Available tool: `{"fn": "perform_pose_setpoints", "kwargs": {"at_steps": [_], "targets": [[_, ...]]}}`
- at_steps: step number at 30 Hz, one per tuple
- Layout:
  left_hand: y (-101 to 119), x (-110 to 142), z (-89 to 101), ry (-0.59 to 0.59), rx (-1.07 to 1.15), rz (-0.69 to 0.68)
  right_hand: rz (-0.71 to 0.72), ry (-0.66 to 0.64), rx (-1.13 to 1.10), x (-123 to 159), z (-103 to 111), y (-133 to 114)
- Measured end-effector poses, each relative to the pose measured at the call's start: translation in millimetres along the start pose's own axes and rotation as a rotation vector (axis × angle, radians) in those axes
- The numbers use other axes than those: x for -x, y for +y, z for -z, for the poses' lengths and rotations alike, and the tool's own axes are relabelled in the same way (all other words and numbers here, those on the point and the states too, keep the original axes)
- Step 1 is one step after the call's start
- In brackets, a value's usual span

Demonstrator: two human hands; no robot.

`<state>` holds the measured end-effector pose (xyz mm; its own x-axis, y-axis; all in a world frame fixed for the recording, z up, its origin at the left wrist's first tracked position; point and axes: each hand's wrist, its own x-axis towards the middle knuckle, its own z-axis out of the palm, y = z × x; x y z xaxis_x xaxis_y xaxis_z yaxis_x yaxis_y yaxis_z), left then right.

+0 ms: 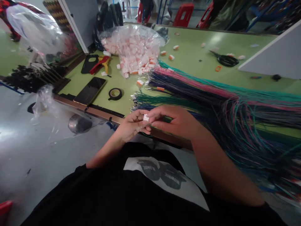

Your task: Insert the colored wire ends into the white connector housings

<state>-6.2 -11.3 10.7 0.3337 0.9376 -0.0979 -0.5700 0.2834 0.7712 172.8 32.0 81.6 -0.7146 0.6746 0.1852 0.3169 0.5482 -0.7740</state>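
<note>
My left hand (131, 125) and my right hand (174, 121) meet at the near edge of the green table (192, 53). Together they pinch a small white connector (146, 118) between their fingertips. Both hands are closed around it. A thin green wire runs from the connector under my right hand, toward the large bundle of coloured wires (211, 94) lying across the table on the right. A clear plastic bag of white and orange connectors (136, 50) stands farther back, with loose connectors scattered around it.
A roll of black tape (115, 94) and a dark phone (90, 90) lie left of the wires. Red and yellow pliers (101, 64) rest near the bag. Black scissors (225, 59) lie at the back right. Plastic bags hang at the left.
</note>
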Motion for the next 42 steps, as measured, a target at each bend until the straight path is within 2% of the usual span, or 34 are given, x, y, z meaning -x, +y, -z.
{"fn": "perform_pose_setpoints", "kwargs": {"at_steps": [1, 3, 5, 7, 16, 24, 32, 37, 42], "targets": [[0, 0, 0.3, -0.004, 0.004, 0.000, -0.006, 0.007, -0.023, 1, -1, -1], [-1, 0, 1.0, -0.020, 0.012, -0.007, -0.051, 0.103, -0.034, 3, -1, 0], [-1, 0, 1.5, -0.035, 0.017, -0.025, -0.094, 0.214, 0.017, 6, 0, 2], [-2, -1, 2.0, -0.039, 0.008, -0.040, -0.101, 0.256, 0.118, 11, 0, 3], [-3, 0, 0.7, -0.020, -0.047, -0.076, -0.210, 0.199, 0.449, 22, -11, -2], [-4, 0, 2.0, -0.002, -0.069, -0.053, -0.262, 0.171, 0.578, 21, -13, -4], [-5, 0, -1.6, -0.001, -0.066, -0.090, -0.247, 0.228, 0.552, 23, -20, -4], [-8, 2, -5.2, 0.021, -0.089, -0.126, -0.307, 0.222, 0.467, 25, -25, -5], [-11, 2, -6.5, 0.038, -0.124, -0.165, -0.296, 0.219, 0.383, 25, -27, -4]]}}
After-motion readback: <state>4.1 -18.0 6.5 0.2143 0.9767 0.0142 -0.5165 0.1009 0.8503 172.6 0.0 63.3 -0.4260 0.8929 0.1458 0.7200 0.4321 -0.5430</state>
